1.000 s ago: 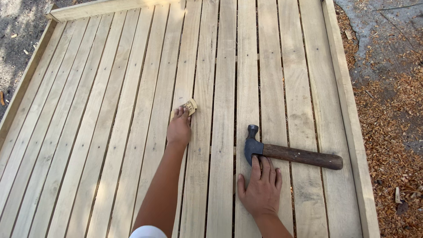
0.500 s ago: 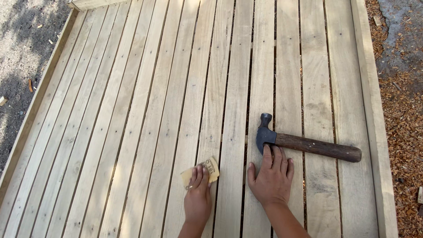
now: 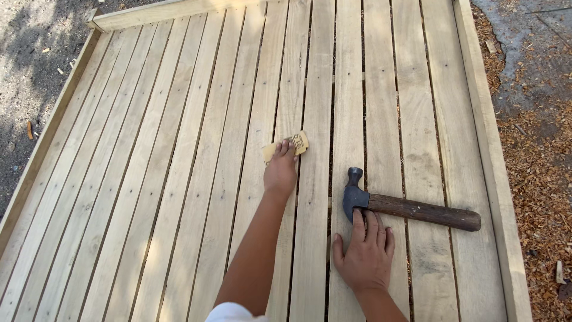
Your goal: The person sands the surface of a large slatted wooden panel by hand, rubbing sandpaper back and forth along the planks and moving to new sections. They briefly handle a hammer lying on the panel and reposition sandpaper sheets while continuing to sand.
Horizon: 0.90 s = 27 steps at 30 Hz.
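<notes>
My left hand [image 3: 280,171] presses a small tan piece of sandpaper [image 3: 287,146] flat against a pale wooden slat, arm stretched forward. My right hand [image 3: 364,254] lies palm down with fingers spread on the slats, its fingertips just touching the dark metal head of a hammer [image 3: 406,204]. The hammer lies flat, its brown wooden handle pointing right.
The slatted wooden platform [image 3: 179,179] has narrow gaps between its boards and a raised rim along the left [image 3: 47,137], far [image 3: 161,11] and right [image 3: 494,179] sides. Grey gravel lies to the left, brown wood chips and bare dirt to the right.
My left hand has slid the sandpaper forward along the slat, away from me, after having pulled it back near. My right hand and the hammer stay put.
</notes>
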Available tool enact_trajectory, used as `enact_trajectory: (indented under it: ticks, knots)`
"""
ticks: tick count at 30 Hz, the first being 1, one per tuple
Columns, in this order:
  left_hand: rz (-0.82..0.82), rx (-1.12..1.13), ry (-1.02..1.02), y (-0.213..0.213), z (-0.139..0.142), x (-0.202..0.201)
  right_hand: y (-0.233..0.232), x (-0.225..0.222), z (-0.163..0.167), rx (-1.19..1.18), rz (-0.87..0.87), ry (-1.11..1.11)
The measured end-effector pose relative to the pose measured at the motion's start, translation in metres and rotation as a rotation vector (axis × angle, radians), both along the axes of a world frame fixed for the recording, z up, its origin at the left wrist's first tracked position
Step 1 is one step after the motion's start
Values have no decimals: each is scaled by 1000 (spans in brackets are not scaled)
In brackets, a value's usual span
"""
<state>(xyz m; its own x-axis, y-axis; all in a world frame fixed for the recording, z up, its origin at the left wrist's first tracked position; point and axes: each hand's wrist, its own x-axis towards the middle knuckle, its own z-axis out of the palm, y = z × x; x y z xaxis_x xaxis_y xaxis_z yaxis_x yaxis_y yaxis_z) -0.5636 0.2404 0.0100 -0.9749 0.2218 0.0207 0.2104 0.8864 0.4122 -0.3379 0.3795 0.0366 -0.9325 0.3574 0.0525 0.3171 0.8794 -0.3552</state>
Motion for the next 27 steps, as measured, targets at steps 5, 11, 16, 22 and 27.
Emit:
enact_trajectory:
  ticks: [5, 11, 16, 22, 27]
  knots:
    - [-26, -28, 183, -50, -36, 133, -1, 0, 0, 4, 7, -11]
    - [23, -9, 150, -19, -42, 37, -1, 1, 0, 13, -4, -1]
    - [73, -63, 55, 17, -20, -71, 0, 2, 1, 20, 2, 26]
    - [18, -13, 80, -1, -32, -11, 1, 3, 2, -1, -4, 13]
    - [-14, -8, 39, -68, -36, 203, 0, 1, -1, -7, 20, -31]
